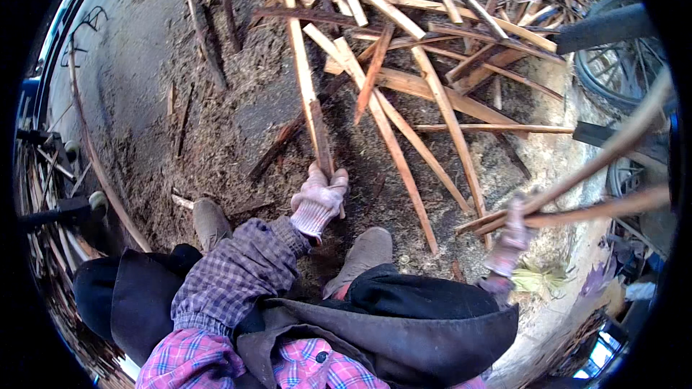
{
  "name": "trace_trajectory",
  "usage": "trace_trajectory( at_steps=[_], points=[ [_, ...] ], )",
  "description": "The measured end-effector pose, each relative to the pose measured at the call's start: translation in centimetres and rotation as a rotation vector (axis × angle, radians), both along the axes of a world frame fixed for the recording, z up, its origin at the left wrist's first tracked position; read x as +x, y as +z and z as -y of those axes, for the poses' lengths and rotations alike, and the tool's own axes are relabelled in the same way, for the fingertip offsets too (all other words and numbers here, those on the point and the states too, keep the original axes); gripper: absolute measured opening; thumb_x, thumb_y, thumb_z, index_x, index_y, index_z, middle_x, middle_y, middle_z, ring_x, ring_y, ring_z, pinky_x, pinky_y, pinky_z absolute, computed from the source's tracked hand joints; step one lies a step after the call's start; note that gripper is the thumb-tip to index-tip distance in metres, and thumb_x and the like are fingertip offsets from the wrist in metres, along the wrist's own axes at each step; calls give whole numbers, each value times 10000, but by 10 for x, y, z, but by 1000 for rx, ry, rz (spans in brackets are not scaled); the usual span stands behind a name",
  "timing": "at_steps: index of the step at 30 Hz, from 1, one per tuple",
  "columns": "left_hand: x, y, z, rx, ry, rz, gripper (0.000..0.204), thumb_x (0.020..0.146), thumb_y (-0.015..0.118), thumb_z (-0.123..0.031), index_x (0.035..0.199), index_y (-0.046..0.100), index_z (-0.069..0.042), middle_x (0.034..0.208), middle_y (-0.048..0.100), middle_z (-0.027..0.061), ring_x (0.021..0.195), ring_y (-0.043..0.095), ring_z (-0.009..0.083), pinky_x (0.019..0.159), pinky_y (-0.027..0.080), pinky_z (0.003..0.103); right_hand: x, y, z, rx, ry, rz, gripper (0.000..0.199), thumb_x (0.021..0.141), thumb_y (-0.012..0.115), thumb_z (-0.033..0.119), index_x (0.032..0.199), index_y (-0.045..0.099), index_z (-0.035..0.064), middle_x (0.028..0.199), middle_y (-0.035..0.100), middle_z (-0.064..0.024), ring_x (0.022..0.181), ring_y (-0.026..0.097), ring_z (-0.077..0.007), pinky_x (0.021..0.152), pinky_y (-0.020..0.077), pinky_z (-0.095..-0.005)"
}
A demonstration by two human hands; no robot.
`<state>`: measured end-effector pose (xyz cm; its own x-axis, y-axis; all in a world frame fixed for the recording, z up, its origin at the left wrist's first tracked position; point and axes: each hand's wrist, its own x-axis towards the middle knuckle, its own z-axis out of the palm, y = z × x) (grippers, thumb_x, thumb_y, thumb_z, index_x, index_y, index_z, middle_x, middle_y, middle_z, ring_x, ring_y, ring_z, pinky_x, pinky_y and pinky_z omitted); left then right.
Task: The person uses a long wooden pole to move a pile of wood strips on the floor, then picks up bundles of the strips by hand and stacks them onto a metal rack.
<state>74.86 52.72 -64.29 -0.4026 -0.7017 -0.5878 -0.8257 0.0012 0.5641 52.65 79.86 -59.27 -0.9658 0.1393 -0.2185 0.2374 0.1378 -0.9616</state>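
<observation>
Left hand (319, 191) grips one brown wooden strip (303, 75), right hand (512, 235) two; grey floor (133, 43) opens left, crossed wooden slats (406, 84) ahead.

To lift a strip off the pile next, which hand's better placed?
Probably the left hand: it already grips the near end of a strip reaching up to the pile. The right hand, blurred and off to the side, is taken up with sticks.

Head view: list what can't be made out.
In the head view:
Right hand: finger placement, blurred.
Two wooden strips there: far ends, cut off by the picture's right edge.
Left hand: palm, hidden by its own back.
Upper spoked wheel: partly hidden by a dark bar.
</observation>
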Motion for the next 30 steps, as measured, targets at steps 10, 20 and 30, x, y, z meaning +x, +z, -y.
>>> trace_trajectory(
  at_steps=[10,20,30],
  points=[
    [-23,56,118,-353,-113,79,791,708,630,-598,1280,407,-98,1203,531,175,1066,552,300,874,454,357,20,-25,20,459,272,-17,330,720,686,45,1025,563,18,825,633,-72,695,602,-156,633,495,-286],
    [-73,11,71,-213,-170,560,1041,638,730,-467,1406,122,-112,1323,395,123,1225,391,267,998,339,390,28,-37,78,1246,923,69,1255,493,827,474,1396,79,26,1144,506,-237,1042,522,-351,920,413,-410],
    [-53,7,101,-40,-142,462,932,694,693,-340,1398,112,-146,1188,546,152,1081,548,298,920,439,367,95,-65,82,1558,781,-693,1195,581,418,840,1384,152,-4,1299,377,-223,1081,472,-352,896,392,-476]
  ],
)
